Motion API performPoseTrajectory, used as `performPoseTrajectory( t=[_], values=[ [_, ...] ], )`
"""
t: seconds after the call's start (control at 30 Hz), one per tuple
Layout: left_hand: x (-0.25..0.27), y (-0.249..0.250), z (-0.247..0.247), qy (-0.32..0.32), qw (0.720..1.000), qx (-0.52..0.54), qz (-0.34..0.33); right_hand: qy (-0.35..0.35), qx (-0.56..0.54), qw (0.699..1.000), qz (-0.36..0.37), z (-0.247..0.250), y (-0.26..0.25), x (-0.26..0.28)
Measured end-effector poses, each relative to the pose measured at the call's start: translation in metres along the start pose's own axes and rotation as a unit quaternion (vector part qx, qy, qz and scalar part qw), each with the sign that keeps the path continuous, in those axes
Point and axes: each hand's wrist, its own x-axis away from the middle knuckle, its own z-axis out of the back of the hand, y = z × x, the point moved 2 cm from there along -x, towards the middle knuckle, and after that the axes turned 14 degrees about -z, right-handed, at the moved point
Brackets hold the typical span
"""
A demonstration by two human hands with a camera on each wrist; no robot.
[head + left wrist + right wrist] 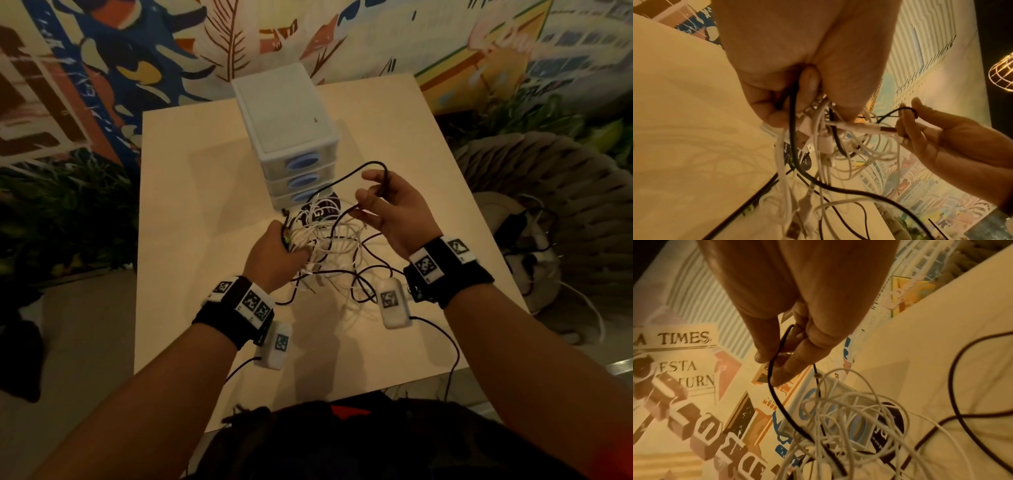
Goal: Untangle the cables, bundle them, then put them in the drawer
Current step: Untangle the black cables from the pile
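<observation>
Cables (329, 240), a limp, light tangle hanging just in front of the drawer unit (287, 137), are bunched in my left hand (274, 250) while my right hand (394, 209) pinches the black cable (777, 391); I'd grip near plugs.

Table (191, 205): pale, square top, lit warm.
Wall mural (102, 68): painted in blue, orange and cream, with leaf shapes; in the right wrist view lettering reads "TIMES" (684, 338).
Black round item (329, 209): on the table just in front of the lowest drawer, white print on it, partly covered.
Woven seat (555, 178): grey, right of the table.
Wire cage lamp (1003, 73): glowing, at the right edge of the left wrist view.
</observation>
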Motion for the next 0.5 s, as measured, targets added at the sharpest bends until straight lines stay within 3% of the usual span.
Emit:
performPoseTrajectory(
  t=[0.13,0.3,0.5],
  values=[
    [0.001,0.015,0.002,0.007,0.999,0.023,-0.049,-0.019,-0.043,0.998,-0.038,-0.002,0.011,0.002],
    [0.006,0.034,0.005,0.105,0.989,-0.014,-0.106,-0.031,-0.009,0.998,-0.05,-0.011,0.018,0.001],
    [0.002,0.044,0.002,0.088,0.982,-0.072,-0.152,-0.055,0.009,0.997,-0.052,-0.016,0.017,0.001]
  ],
)
